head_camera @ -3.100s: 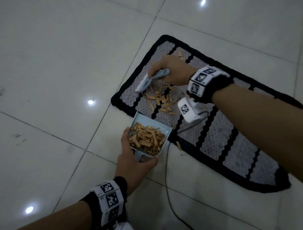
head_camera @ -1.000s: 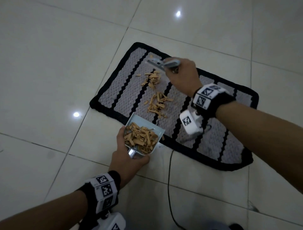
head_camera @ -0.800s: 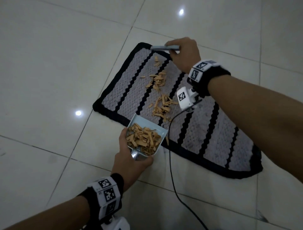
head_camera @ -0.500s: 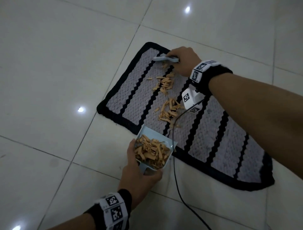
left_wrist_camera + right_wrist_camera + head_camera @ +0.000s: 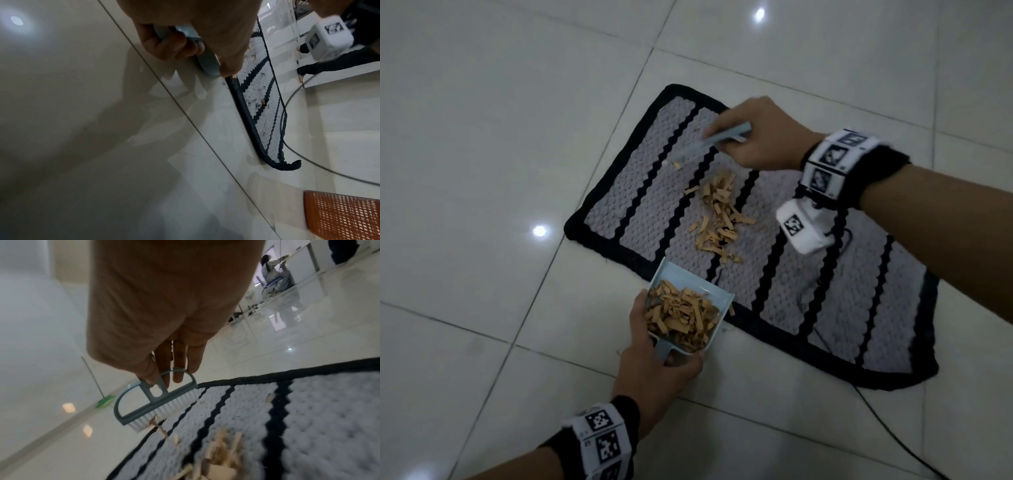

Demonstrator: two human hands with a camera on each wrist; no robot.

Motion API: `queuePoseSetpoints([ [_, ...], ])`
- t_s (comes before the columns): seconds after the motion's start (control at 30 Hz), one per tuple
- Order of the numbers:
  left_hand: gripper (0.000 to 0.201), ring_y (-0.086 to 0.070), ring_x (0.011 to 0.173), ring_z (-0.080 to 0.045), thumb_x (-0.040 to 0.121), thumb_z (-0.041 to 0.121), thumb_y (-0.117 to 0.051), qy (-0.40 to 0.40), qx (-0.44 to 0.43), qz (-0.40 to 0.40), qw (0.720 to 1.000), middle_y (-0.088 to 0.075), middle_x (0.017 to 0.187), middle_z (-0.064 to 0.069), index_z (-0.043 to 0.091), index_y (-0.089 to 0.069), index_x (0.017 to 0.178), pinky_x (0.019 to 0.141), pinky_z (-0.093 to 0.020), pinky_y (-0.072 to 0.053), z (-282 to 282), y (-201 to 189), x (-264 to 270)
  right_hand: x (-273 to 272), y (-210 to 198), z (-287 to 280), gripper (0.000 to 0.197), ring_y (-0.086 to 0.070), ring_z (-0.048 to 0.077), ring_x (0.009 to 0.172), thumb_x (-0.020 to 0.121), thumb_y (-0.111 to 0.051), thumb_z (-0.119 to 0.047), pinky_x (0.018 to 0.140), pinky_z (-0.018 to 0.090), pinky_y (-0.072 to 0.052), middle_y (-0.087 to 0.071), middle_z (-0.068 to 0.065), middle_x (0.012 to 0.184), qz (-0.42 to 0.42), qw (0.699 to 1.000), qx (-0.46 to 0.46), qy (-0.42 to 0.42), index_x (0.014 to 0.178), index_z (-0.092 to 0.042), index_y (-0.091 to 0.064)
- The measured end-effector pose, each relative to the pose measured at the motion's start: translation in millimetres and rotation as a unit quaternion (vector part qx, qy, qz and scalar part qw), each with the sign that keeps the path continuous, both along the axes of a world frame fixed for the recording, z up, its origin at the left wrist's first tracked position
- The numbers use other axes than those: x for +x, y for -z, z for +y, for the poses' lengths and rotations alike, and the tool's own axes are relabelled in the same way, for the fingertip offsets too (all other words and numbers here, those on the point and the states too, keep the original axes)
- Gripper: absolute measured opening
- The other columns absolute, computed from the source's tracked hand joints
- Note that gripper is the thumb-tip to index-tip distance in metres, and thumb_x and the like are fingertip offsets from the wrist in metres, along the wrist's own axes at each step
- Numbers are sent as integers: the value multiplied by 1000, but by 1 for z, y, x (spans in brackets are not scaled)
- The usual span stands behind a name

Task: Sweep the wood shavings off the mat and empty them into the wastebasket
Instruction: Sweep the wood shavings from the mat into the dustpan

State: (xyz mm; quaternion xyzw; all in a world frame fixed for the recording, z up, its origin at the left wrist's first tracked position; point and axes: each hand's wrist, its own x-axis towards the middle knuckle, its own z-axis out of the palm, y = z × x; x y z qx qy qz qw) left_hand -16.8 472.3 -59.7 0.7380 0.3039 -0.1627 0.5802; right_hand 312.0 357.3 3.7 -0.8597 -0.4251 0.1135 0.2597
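Shavings: tan curled wood shavings [image 5: 717, 212], loose pile mid-mat; more heaped in our scoop.
Mat: grey woven mat w/ black stripes & border [image 5: 859, 291], flat on the white tiled floor [image 5: 482, 137].
Right hand [image 5: 760, 135]: our fingers [image 5: 179, 356] curl thru the handle of a small grey-blue brush w/ white bristles [image 5: 156, 400], bristles at the mat's far end.
Left hand [image 5: 654, 370]: we grip the handle of the pale blue plastic dustpan [image 5: 698, 291]; its lip touches the mat's near edge.
Basket: orange mesh wastebasket [image 5: 341, 216], well apart from the mat.

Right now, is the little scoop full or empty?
Nearly full. The dustpan, held by the left hand, is heaped with wood shavings. More shavings lie on the mat.
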Motion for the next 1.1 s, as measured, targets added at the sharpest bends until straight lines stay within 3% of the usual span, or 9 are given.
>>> queuePoseSetpoints([
  [0.13, 113, -69, 69, 0, 70, 18, -86, 4, -5, 3, 1000, -58, 105, 25, 47, -9, 147, 56, -15, -54, -1, -1, -1, 17, 14, 42, 29, -50, -2, 58, 85, -55, -8, 53, 4, -35, -70, 0, 90, -14, 998, 24, 58, 107, -12, -74],
  [0.3, 112, -67, 74, 7, 69, 17, -86, 1, -8, -4, 1000, -57, 106, 26, 46, -11, 147, 57, -11, -52, 0, 0, -3, 37, 29, 50, 37, -64, 29, 85, 81, -53, 1, 65, 23, -42, -70, 12, 110, -9, 990, -57, 131, 108, -14, -74],
  [0.4, 113, -65, 74, 9, 69, 18, -86, -2, -12, 0, 1000, -56, 108, 27, 48, -9, 147, 55, -9, -50, 2, -1, -3, 39, 29, 36, 41, -57, 22, 67, 77, -53, 6, 57, 22, -41, -71, 12, 103, -6, 990, -84, 113, 107, -13, -74],
  [0.5, 113, -65, 72, 8, 70, 18, -85, -6, -10, -3, 1000, -56, 111, 26, 49, -7, 146, 53, -7, -48, 4, -2, -2, 27, 26, 15, 41, -58, 14, 73, 76, -58, 8, 61, 18, -44, -72, 10, 100, 19, 995, -71, 68, 106, -14, -75],
  [0.57, 114, -66, 74, 8, 70, 18, -85, -8, -10, -8, 1000, -57, 114, 23, 50, -6, 146, 54, -7, -48, 5, -2, -1, 12, 22, -3, 41, -62, 11, 76, 75, -61, 7, 65, 25, -51, -73, 6, 99, 39, 996, -82, 26, 105, -17, -75],
  [0.67, 114, -67, 73, 6, 70, 16, -85, -8, -10, -14, 1000, -57, 109, 27, 49, -7, 146, 55, -8, -49, 6, -2, -1, -7, 18, -34, 41, -60, -4, 73, 73, -60, 8, 61, 12, -46, -72, 0, 98, 61, 992, -109, -22, 102, -18, -75],
  [0.77, 114, -68, 71, 3, 69, 16, -85, -6, -9, -13, 1000, -59, 107, 27, 49, -8, 147, 55, -9, -50, 6, -2, -2, -12, 12, -52, 33, -68, 15, 79, 79, -64, 3, 68, 35, -57, -74, 1, 98, 79, 994, -75, -16, 98, -22, -76],
  [0.9, 113, -68, 69, 1, 69, 15, -85, -4, -7, -11, 1000, -60, 106, 24, 47, -9, 147, 53, -10, -50, 5, -3, -4, -8, 3, -31, 25, -62, -4, 67, 85, -65, 2, 55, 10, -47, -71, -4, 89, 61, 998, 6, 24, 101, -12, -76],
  [1.1, 114, -67, 73, 7, 68, 16, -86, -5, 3, -17, 1000, -59, 111, 23, 48, -9, 146, 55, -8, -49, 8, 0, -6, 3, 26, 21, 28, -52, -8, 61, 86, -60, 1, 56, -1, -37, -68, -1, 89, 35, 998, 4, 46, 105, -14, -75],
])
